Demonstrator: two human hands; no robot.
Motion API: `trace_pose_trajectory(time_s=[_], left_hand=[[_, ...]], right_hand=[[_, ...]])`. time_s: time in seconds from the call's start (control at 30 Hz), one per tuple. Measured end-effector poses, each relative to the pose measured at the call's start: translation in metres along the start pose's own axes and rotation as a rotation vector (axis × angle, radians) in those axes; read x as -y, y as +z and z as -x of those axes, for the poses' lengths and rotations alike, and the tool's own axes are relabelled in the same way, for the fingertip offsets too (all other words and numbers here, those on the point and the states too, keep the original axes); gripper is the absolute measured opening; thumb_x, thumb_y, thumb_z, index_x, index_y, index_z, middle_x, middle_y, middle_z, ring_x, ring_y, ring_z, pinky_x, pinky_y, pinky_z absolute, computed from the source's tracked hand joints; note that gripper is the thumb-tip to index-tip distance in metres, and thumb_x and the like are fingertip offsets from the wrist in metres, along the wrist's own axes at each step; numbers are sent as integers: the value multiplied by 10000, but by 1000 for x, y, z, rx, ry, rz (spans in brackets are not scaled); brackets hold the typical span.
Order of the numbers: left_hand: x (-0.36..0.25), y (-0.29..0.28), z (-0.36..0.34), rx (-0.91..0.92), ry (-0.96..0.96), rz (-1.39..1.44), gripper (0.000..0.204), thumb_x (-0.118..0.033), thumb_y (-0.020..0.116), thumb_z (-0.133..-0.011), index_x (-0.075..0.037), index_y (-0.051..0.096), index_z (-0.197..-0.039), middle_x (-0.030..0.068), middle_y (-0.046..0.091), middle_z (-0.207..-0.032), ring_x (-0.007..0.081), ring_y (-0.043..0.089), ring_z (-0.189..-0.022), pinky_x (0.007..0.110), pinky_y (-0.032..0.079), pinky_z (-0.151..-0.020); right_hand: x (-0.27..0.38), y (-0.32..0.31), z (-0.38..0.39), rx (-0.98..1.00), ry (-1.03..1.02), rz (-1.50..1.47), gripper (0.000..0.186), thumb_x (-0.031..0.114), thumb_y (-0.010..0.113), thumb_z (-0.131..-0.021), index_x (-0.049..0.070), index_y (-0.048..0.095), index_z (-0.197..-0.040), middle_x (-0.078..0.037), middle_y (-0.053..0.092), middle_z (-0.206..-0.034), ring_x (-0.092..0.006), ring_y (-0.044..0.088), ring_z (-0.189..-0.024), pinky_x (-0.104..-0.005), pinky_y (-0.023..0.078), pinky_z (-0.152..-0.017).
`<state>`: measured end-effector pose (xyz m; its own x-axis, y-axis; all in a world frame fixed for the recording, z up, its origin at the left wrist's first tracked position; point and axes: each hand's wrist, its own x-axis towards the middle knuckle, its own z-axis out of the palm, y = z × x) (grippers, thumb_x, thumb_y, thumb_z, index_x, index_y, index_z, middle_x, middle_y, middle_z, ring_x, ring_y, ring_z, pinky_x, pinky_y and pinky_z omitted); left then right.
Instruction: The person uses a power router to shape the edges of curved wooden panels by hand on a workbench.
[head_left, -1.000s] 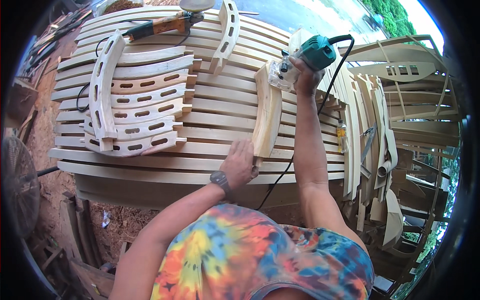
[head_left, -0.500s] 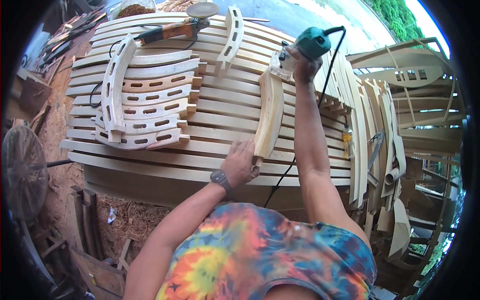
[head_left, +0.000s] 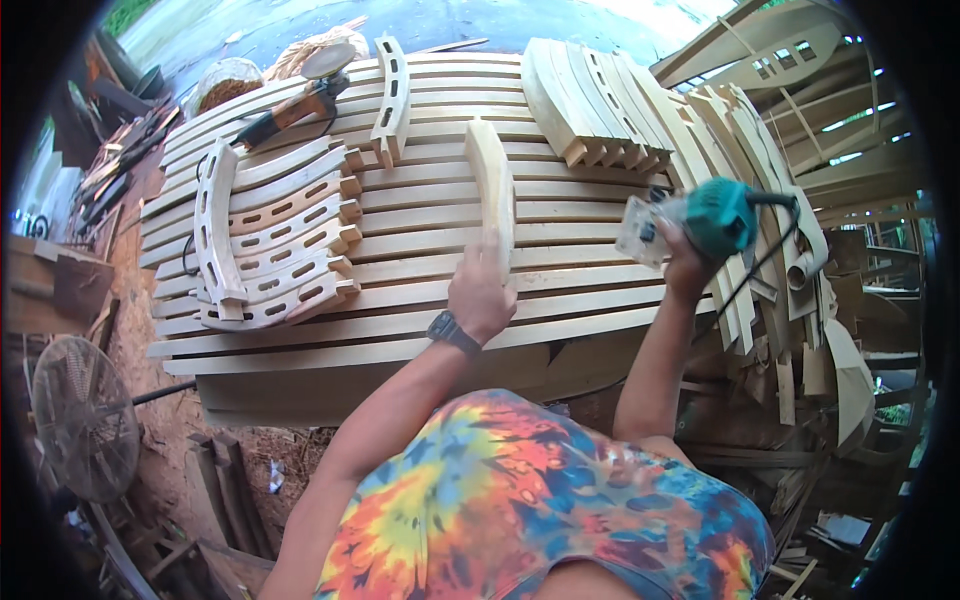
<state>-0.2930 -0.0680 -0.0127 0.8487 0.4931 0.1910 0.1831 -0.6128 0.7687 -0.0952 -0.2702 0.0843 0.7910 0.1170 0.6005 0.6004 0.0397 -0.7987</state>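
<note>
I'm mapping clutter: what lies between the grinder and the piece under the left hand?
A curved, slotted piece lying across the slats, in the head view.

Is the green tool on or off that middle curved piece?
Off: the right hand holds the green tool clear, with slats showing between it and the curved piece.

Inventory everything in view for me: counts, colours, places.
Power tool: one, teal, right
Curved block: one, pale, centre
Slotted pieces: several, pale and reddish, left
Lone slotted piece: one, pale, top centre
Stacked curved pieces: several, pale, upper right
Disc tool: one, orange-black, upper left
Slats: many, pale, beneath pieces
Wood parts: many, tan, far right
Fan: one, grey, left
Shirt: one, multicoloured, bottom
Left hand: one, bare, on curved block
Right hand: one, bare, gripping power tool
</note>
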Motion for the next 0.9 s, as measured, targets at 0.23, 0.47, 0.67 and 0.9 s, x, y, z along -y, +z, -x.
trace_pose_trajectory(time_s=[0.23, 0.47, 0.67, 0.9], left_hand=[[9, -3, 15, 2, -431, 1440, 634, 59, 567, -979, 7, 341, -1570, 129, 601, -1406, 213, 639, -1221, 325, 544, -990], [30, 0, 28, -105, -179, -230, 690, -316, 779, -839, 28, 554, -1394, 230, 520, -1384, 416, 487, -1231, 526, 414, -1044], [0, 18, 26, -103, 48, -413, 1036, -444, 859, -744, 4, 349, -1527, 299, 434, -1429, 421, 498, -1211, 544, 436, -1014], [0, 11, -3, 47, -266, 510, 706, -314, 776, -815, 40, 506, -1362, 290, 668, -1084, 454, 615, -1084, 507, 483, -992]], right_hand=[[17, -89, 57, -190, 157, -30, 636, -42, 793, -662, 22, 592, -1261, -98, 670, -1140, -252, 665, -1047, -402, 507, -1011], [33, -101, 76, -260, 145, -122, 629, -46, 774, -673, 25, 595, -1272, -113, 661, -1177, -253, 648, -1081, -397, 505, -1006], [49, -87, 80, -168, 151, -176, 616, -56, 758, -689, 10, 590, -1278, -122, 659, -1196, -253, 645, -1100, -401, 498, -1021], [56, -80, 88, -128, 170, -171, 623, -66, 753, -692, 6, 597, -1291, -120, 661, -1219, -253, 641, -1137, -403, 490, -1042]])
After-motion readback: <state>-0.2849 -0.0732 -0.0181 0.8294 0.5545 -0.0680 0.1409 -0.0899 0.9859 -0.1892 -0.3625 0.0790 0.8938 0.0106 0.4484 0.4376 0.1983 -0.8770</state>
